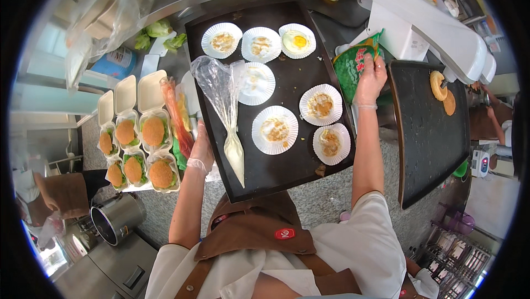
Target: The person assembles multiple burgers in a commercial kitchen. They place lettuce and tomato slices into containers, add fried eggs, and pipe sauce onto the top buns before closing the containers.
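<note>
My right hand [370,79], in a clear plastic glove, grips the upper part of a green printed bag [350,69] at the right side of a dark baking tray [285,175]. At the tray's left edge is my gloved left hand [201,148], thumb up along the rim and fingers hidden; it appears to hold the tray. On the tray lies a clear piping bag [233,150] with pale filling in its tip. Several white fluted paper cups [275,130] stand around it, most stained with residue. One far cup holds a fried egg [301,41].
Open clamshell boxes [150,88] with sesame-bun burgers [154,131] stand at the left, near lettuce [157,29]. A white stand mixer [434,30] and a second dark tray [430,146] with bread pieces [439,86] are at the right. Other people [66,195] work at both sides.
</note>
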A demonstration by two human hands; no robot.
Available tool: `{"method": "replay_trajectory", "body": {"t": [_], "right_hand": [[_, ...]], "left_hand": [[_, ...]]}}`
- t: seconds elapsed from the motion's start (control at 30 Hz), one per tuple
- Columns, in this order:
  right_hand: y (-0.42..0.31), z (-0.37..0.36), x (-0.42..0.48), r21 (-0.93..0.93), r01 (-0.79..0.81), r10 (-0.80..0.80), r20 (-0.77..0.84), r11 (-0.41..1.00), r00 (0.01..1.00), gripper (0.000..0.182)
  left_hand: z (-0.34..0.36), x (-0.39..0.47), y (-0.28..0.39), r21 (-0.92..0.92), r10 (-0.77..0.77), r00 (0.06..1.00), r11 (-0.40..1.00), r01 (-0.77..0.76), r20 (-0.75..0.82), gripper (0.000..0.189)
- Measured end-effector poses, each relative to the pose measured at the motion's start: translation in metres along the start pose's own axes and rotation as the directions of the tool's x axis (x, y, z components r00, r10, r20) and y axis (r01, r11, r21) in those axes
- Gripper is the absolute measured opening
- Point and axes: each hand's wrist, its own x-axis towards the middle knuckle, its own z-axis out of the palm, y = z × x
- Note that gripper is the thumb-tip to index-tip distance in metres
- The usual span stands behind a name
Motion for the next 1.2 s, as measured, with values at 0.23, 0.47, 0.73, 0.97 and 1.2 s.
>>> {"method": "replay_trajectory", "body": {"t": [0.23, 0.47, 0.73, 0.97, 1.2], "right_hand": [[-0.027, 0.018, 0.031, 0.161, 0.082, -0.069, -0.085, 0.984, 0.994, 0.018], [-0.059, 0.011, 0.064, -0.125, -0.075, 0.070, -0.040, 0.989, 0.997, 0.039], [-0.057, -0.024, 0.105, -0.338, 0.871, -0.795, 0.381, 0.356, 0.473, 0.090], [-0.177, 0.029, 0.015, 0.000, 0.725, -0.688, 0.314, 0.689, 0.654, 0.083], [-0.194, 0.039, -0.070, 0.127, 0.673, -0.642, 0.469, 0.729, 0.607, 0.058]], "left_hand": [[-0.005, 0.017, -0.007, -0.003, 0.024, 1.000, 1.000, -0.024, 0.018, 0.071], [0.001, 0.030, -0.015, 0.231, -0.127, 0.984, 0.961, 0.154, -0.128, 0.103], [-0.005, 0.032, -0.043, 0.071, 0.160, 0.987, 0.985, -0.158, -0.026, 0.082], [-0.006, -0.061, -0.015, 0.148, 0.565, 0.820, 0.807, -0.572, 0.087, 0.076], [0.034, -0.124, -0.030, -0.266, 0.420, 0.693, 0.908, -0.324, 0.586, 0.097]]}}
